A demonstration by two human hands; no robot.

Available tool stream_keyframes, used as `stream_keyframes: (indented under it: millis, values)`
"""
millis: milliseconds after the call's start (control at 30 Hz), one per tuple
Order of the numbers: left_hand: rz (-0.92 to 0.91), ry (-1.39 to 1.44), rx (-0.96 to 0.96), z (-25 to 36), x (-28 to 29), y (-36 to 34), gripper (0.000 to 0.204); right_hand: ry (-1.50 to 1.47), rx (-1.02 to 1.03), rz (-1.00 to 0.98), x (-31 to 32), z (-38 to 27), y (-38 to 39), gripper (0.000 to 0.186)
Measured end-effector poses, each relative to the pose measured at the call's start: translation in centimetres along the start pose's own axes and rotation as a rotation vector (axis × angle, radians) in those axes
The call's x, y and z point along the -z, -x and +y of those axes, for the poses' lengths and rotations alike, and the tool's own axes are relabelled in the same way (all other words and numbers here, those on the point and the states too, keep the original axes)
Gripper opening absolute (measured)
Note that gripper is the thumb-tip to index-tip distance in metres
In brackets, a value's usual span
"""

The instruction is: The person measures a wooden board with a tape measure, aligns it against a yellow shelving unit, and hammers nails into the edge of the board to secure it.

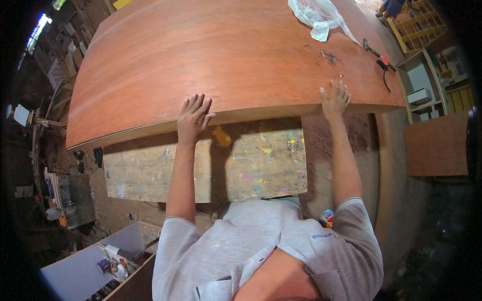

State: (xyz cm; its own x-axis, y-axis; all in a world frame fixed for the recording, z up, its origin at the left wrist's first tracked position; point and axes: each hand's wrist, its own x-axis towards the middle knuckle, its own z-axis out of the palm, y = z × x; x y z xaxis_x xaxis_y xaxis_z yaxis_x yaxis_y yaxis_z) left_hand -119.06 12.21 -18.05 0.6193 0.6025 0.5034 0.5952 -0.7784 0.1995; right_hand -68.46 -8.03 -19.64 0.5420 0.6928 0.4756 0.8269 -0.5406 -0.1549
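A broad reddish-brown wooden panel [226,55] with a thick front edge lies across a paint-spotted workbench [256,170]. On its near edge, left of the middle, my left hand [195,114] rests flat with the fingers stretched out. Farther right along that edge, my right hand [335,100] lies on the panel, fingers spread and pointing away from me. Neither hand holds anything. Just beyond my right hand is a small pile of nails [330,57]. A hammer [375,52] and a red-and-black tape measure [383,62] lie at the panel's right side.
A clear plastic bag [319,15] with a paper slip lies at the panel's far right. Shelving [422,85] and a brown board [436,145] stand at the right. An open box [93,261] with odds and ends is at lower left. Another person [394,9] is at the far right.
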Motion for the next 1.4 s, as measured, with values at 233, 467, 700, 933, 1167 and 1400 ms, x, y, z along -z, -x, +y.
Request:
stream_keyframes:
  millis: [233, 467, 700, 933, 1167, 1400]
  values:
    - [0.012, -0.021, 0.048, 1.0, 0.5, -0.2, 0.054, -0.005, 0.015, -0.008, 0.8, -0.9, -0.1, 0.069]
    - [0.034, -0.008, 0.076, 3.6, 0.5, -0.9, 0.057, 0.011, -0.011, -0.18, 5.1, -2.6, -2.8, 0.057]
    - [0.038, 0.243, -0.137, 17.2, -5.8, -7.6, 0.035, -0.262, 0.038, -0.129, 3.7, -1.6, -10.1, 0.033]
    - [0.173, 0.265, -0.035, 19.2, -7.7, -8.2, 0.022, -0.378, 0.046, -0.124, 1.7, -3.1, -13.2, 0.023]
    - [0.102, 0.196, 0.071, 19.9, -7.1, -7.2, 0.022, -0.617, 0.515, 0.031, 0.0, -5.3, -11.2, 0.018]
    - [0.105, 0.241, 0.272, 23.6, -6.1, -8.6, 0.021, -0.17, 0.321, 0.158, 2.6, 12.2, -23.5, 0.022]
